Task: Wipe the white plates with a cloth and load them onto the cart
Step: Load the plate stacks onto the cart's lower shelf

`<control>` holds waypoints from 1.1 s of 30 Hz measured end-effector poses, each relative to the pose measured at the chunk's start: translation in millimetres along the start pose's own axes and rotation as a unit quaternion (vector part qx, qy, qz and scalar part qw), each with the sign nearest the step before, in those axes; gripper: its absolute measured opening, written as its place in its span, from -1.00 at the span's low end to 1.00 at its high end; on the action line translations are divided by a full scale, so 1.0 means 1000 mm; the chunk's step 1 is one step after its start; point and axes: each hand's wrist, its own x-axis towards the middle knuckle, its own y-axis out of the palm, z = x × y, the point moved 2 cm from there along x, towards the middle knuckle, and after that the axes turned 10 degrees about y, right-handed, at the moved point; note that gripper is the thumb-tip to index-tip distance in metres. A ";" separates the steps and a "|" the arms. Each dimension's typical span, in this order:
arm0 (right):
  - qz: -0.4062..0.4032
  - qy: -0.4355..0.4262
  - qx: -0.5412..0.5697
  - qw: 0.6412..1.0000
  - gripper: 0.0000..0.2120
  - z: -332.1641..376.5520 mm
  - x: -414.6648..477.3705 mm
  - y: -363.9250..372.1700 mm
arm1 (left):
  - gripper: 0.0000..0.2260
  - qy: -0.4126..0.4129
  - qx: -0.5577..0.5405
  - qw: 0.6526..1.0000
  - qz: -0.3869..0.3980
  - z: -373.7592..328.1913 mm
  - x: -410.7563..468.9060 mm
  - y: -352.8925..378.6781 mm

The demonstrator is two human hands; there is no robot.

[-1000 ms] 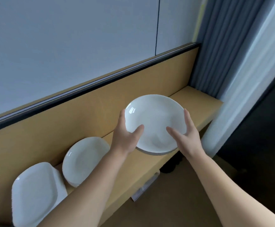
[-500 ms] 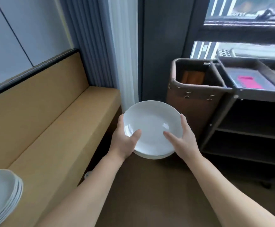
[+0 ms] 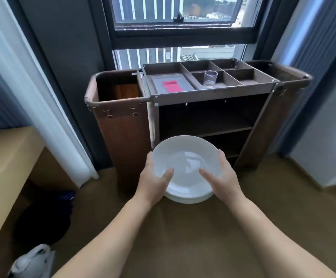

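A small stack of round white plates is held level in front of me, above the floor. My left hand grips its left rim, thumb lying on the top plate. On the opposite rim my right hand grips the same way. Straight ahead stands the brown cart, its dark open shelves just beyond the plates. A pink cloth lies in the left compartment of the cart's top tray.
A clear glass stands in a middle tray compartment. A brown bag bin hangs on the cart's left end. The tan wooden ledge is at left, with a dark bundle and a white kettle on the floor.
My view has swung right from the ledge with its other plates to face the cart head-on. Both hands keep the same hold on the plate stack, now closer to the cart's shelves.
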 end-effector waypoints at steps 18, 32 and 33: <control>0.007 0.020 0.026 0.999 -0.57 -0.103 0.279 -0.037 | -0.57 -0.022 0.064 0.997 0.022 0.125 0.242 0.127; 0.018 0.014 0.030 0.999 -0.19 -0.199 0.503 0.022 | -0.59 -0.036 0.100 0.985 -0.132 0.271 0.382 0.170; 0.022 0.018 0.031 0.999 -0.18 -0.202 0.510 0.025 | -0.59 -0.038 0.100 0.984 -0.144 0.277 0.385 0.171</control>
